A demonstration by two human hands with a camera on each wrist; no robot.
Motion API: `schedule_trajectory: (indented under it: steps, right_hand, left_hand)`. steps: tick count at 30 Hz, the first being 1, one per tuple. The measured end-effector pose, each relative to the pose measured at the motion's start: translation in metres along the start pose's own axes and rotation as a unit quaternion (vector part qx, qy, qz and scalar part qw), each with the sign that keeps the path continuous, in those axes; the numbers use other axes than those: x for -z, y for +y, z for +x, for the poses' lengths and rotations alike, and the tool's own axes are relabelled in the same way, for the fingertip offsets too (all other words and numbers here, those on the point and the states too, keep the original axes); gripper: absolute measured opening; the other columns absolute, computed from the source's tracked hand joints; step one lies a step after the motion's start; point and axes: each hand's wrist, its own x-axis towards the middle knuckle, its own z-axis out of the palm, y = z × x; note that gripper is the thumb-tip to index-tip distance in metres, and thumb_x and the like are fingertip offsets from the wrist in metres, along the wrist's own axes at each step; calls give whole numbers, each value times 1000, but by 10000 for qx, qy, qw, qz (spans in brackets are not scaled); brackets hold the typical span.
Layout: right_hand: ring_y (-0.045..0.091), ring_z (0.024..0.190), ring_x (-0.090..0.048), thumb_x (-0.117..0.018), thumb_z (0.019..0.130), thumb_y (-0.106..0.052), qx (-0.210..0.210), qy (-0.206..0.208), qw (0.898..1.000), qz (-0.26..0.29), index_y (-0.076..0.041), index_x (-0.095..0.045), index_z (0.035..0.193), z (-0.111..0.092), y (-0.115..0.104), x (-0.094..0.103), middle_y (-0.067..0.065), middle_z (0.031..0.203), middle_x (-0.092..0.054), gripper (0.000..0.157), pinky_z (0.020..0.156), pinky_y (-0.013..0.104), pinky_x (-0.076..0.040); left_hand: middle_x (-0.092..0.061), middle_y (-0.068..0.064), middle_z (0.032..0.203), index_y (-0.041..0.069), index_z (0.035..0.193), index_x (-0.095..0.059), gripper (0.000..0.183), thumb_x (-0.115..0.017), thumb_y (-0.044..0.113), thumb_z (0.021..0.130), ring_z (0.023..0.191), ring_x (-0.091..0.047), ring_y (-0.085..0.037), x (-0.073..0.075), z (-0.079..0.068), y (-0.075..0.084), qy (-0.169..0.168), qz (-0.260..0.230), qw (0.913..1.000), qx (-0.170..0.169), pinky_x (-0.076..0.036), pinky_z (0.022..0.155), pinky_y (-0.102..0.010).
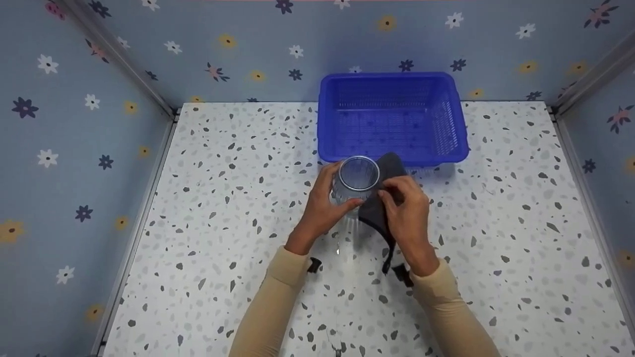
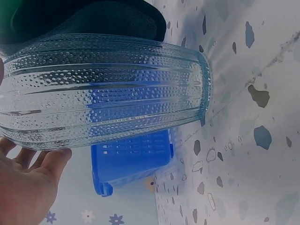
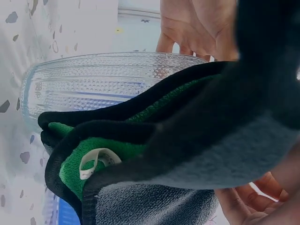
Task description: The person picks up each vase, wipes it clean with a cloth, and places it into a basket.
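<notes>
The left hand (image 1: 322, 203) grasped a tall, clear glass vessel with ribbed, dotted sides (image 2: 108, 91), thumb on the near side and fingers around the far left. The vessel stood upright over the white, speckled tabletop (image 1: 238, 198), its round mouth facing up toward the head camera (whether its base touched the surface could not be told).

The right hand (image 1: 409, 208), its fingers bent, pinched a dark grey cloth with black edging (image 1: 375, 213) at the vessel's right side. One end of the cloth reached up beyond the fingers, and the other hung down toward the wrist in a narrow tip. The right wrist view showed the folds overlapping the ribbed glass, with a fuzzy green inner face (image 3: 70, 183) and a small white loop (image 3: 85, 173) at the edge (any lettering on it was too small to read).

Just beyond the vessel sat a rectangular blue plastic basket with slotted sides (image 1: 387, 76), close to the back wall panel, which was pale blue and printed with flowers (image 1: 198, 54). In the head view the cloth's upper end overlapped the basket's near rim (contact could not be judged). Beige long sleeves (image 1: 278, 297) covered both forearms, and small black pieces (image 1: 314, 265) showed beside the wrists.
</notes>
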Motion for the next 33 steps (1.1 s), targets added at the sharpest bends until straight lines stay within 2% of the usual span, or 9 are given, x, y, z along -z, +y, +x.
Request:
schedule_trajectory:
  steps: [8, 12, 18, 24, 28, 33]
  right_hand:
    - [22, 79, -68, -78, 90, 11, -119, -18, 9999, 78, 4, -74, 97, -8, 9, -1, 15, 95, -71, 10, 70, 20, -52]
    - [24, 82, -71, -77, 90, 11, -281, -76, 9995, 110, 5, -74, 98, -11, 13, -2, 16, 96, -71, 10, 73, 19, -55]
    - [26, 83, -71, -78, 89, 11, -454, -165, 9988, 56, 5, -74, 97, -18, 26, -7, 17, 95, -73, 11, 73, 27, -56]
    - [30, 85, -71, -78, 88, 12, -781, -369, 9963, 38, 7, -73, 96, -27, 48, -21, 19, 95, -74, 11, 75, 35, -56]
    - [33, 85, -71, -78, 88, 12, -856, -463, 9952, -40, 6, -73, 94, -31, 56, -28, 20, 93, -74, 10, 75, 44, -57]
    - [34, 84, -71, -76, 88, 13, -1001, -718, 9922, -210, 5, -73, 92, -35, 68, -36, 20, 89, -73, 10, 75, 48, -56]
  left_hand:
    - [-49, -11, 152, 6, 157, -44, 89, -92, 25, 85, 141, -49, -21, 0, 1, 1, -40, 42, 10000, 51, -44, 115, -38]
    - [-48, -12, 153, 6, 156, -44, 86, -91, 25, 86, 141, -48, -22, 1, 1, 1, -76, 79, 9999, 62, -44, 115, -41]
    - [-47, -12, 154, 7, 157, -44, 86, -90, 26, 87, 141, -48, -23, 1, -1, 0, -77, 108, 9998, 125, -46, 113, -43]
    - [-48, -11, 152, 8, 158, -43, 87, -91, 24, 86, 140, -49, -23, 1, 0, 1, -52, 120, 9998, 130, -47, 112, -43]
    - [-48, -10, 153, 9, 157, -44, 87, -91, 23, 86, 141, -48, -22, 1, -1, 1, -24, 116, 9998, 137, -46, 114, -43]
    - [-47, -9, 153, 11, 158, -43, 87, -90, 30, 87, 141, -48, -22, 0, -1, 1, -78, 193, 9996, 182, -46, 113, -44]
